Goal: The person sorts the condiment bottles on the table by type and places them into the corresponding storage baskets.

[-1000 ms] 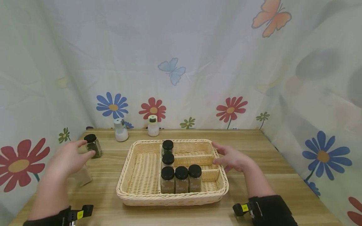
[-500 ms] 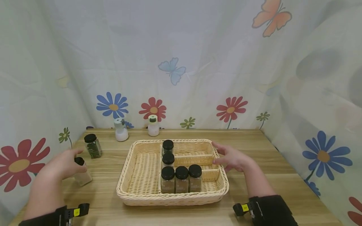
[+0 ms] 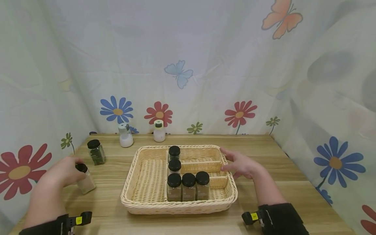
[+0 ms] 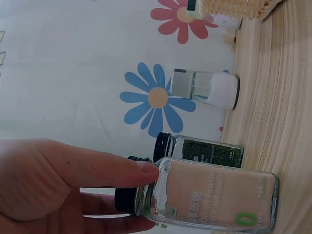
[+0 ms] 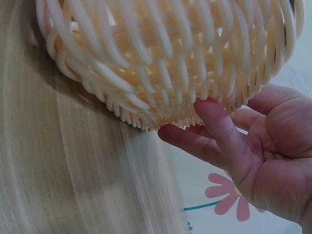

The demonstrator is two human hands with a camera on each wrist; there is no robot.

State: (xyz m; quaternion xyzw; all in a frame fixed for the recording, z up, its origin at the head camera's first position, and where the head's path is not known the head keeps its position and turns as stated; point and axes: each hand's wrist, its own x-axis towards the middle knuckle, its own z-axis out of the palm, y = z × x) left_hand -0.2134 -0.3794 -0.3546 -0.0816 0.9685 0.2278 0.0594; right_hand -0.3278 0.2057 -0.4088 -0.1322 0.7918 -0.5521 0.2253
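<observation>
The left hand (image 3: 63, 171) has shifted down from beside the jar of green flakes (image 3: 98, 155) to the onion powder jar (image 3: 87, 184), and now pinches it around the black lid (image 4: 126, 200) and neck. This jar is on the left of the desk (image 3: 113, 186), outside the basket (image 3: 152, 206); no lift is evident. The grasping step appears complete. The right hand (image 3: 242, 165), fingers apart, remains touching the basket's right end.

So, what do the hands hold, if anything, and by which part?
The left hand holds the onion powder jar by its black lid and neck; the right hand touches the basket.
</observation>
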